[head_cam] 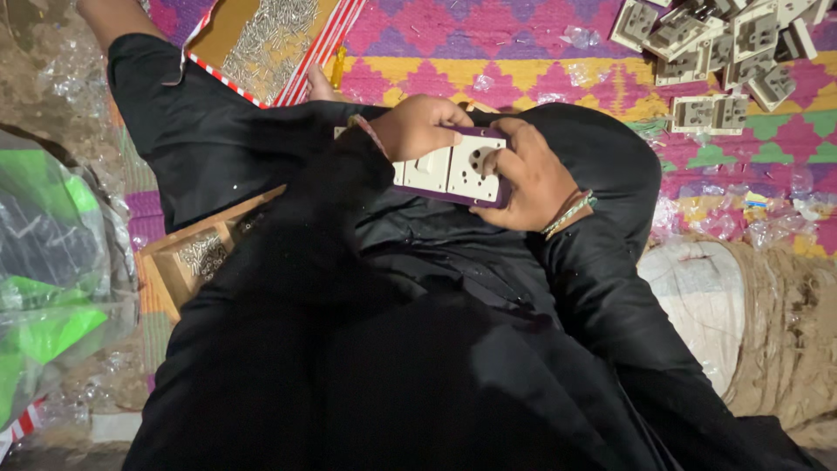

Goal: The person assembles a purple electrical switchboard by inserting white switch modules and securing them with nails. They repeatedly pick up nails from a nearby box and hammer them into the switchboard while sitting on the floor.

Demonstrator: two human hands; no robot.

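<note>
A white switch-and-socket plate with a purple frame rests over my lap, held by both hands. My left hand grips its upper left edge, fingers curled over the top. My right hand clasps its right end, thumb lying on the socket face. Both arms are in black sleeves, and a thread band circles each wrist. My black clothing fills the lower middle of the view and hides what lies under the plate.
A pile of white socket parts lies top right on the patterned mat. A cardboard box of small metal screws sits top left, another box by my left knee. Green plastic bags left, a sack right.
</note>
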